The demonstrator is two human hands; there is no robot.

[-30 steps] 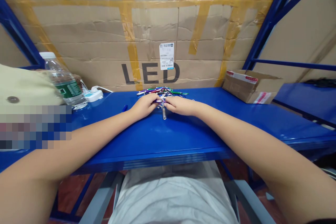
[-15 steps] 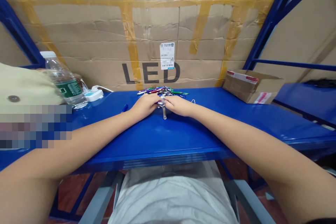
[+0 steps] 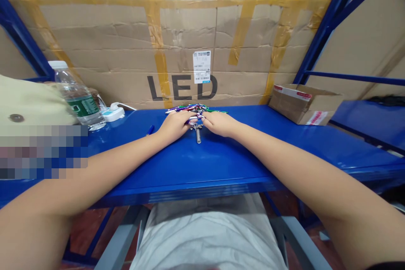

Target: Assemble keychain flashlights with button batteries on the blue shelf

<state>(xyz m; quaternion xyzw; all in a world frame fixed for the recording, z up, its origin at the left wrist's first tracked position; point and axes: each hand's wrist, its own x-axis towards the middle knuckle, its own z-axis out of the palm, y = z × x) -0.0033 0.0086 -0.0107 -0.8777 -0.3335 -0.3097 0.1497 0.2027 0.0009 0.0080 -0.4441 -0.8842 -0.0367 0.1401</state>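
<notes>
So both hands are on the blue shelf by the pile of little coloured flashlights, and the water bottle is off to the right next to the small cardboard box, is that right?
Not quite. The water bottle stands at the left, beside the white power strip; only the small cardboard box is at the right. The head view shows it. The left hand and right hand are indeed on the blue shelf by the pile of little coloured flashlights.

You sit in a warehouse or stockroom. Blue steel racking frames your blue worktop, and a big taped carton marked LED with a shipping label stands right behind it. A small taped box sits on the worktop to your right, with more cartons beyond.
</notes>
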